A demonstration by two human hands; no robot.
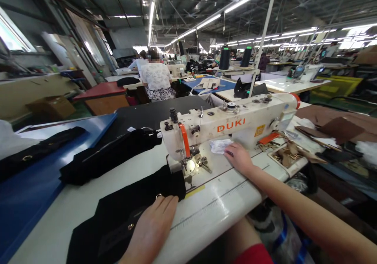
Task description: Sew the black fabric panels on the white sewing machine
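Note:
My left hand (pixel 154 224) lies over a black fabric piece (pixel 126 205) with gold-coloured eyelets, its fingers flat and its thumb out of sight. This piece reaches along the table to the needle area of a white DUKI sewing machine (pixel 229 126). On the machine bed, under the arm, my right hand (pixel 240 158) is closed at the edge of a small stack of white labels (pixel 219 146); print on them is too small to read. The presser foot (pixel 185 164) stands by a lit needle plate, at the end of the black piece.
Another folded black piece (pixel 108 154) lies behind, beside a blue board (pixel 44 185). At right, a tray (pixel 287 158) holds small metal parts, near brown material (pixel 341 130). A thread stand pole (pixel 263 40) rises behind the machine. Another person (pixel 156 75) sits further back.

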